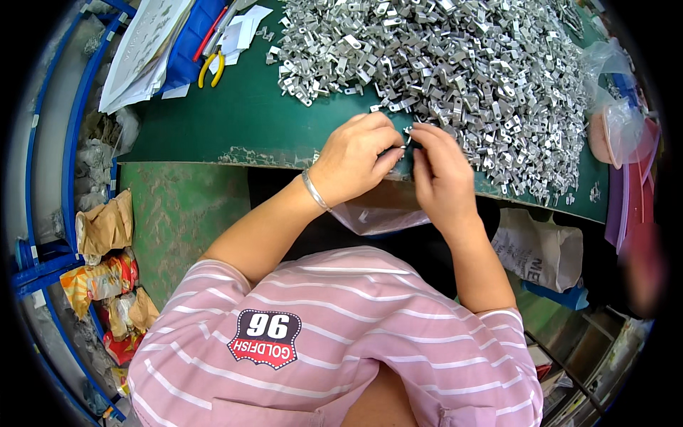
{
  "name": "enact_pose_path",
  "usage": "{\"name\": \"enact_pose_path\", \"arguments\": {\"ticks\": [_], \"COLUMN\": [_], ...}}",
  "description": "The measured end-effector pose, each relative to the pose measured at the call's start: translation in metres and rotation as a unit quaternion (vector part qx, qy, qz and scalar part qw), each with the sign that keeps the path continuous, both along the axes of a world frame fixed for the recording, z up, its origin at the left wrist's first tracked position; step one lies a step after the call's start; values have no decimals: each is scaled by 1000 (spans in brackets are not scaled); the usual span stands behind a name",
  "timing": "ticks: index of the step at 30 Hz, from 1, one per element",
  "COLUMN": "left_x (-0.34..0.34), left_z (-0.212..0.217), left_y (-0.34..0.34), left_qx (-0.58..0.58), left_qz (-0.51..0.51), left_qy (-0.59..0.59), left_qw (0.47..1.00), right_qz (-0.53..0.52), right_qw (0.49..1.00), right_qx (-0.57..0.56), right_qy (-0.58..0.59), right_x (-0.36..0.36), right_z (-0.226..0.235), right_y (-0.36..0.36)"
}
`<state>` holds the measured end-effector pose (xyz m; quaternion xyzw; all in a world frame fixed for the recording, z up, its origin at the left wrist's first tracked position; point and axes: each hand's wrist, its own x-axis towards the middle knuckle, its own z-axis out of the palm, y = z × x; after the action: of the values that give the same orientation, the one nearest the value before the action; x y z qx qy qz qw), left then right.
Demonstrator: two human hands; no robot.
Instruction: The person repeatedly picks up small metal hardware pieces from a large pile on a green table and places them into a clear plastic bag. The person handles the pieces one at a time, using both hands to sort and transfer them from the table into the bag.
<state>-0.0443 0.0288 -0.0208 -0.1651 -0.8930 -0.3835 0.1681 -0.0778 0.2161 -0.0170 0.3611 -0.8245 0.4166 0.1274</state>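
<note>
At the near edge of the green table (206, 132), my two hands meet in front of a large heap of small silver metal brackets (491, 85), many bent and with a hole. My left hand (356, 156), with a bracelet at its wrist, has its fingers curled and thumb and fingertips pinched on a small metal bracket. Opposite it, my right hand (445, 174) has its thumb and fingers closed around a small metal piece (408, 131) at the fingertips. The fingers mostly hide these pieces, so their exact shape is unclear.
Yellow-handled pliers (212, 71), a red pen (210, 33), a blue bin (186, 60) and papers (142, 50) lie at the far left. Blue shelving (71, 142) stands left. A plastic bag (619, 107) sits at the right edge; a white sack (537, 245) is below the table.
</note>
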Motion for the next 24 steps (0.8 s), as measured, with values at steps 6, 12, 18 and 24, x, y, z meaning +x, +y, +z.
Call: {"name": "enact_pose_path", "arguments": {"ticks": [6, 12, 18, 24], "left_x": [18, 23, -64, -107], "left_z": [7, 11, 50, 31], "left_y": [-14, -33, -54, -72], "left_qx": [-26, -6, -140, -145], "left_qz": [-124, -99, 177, 143], "left_qy": [34, 86, 192, 87], "left_qw": [991, 991, 955, 975], "right_qz": [74, 167, -14, -77], "right_qw": [997, 982, 964, 939], "right_qx": [18, 24, 127, 222], "right_qy": [-22, -87, 235, 252], "right_x": [0, 3, -61, -101], "right_z": [0, 20, 67, 51], "right_y": [-8, 5, -55, -83]}}
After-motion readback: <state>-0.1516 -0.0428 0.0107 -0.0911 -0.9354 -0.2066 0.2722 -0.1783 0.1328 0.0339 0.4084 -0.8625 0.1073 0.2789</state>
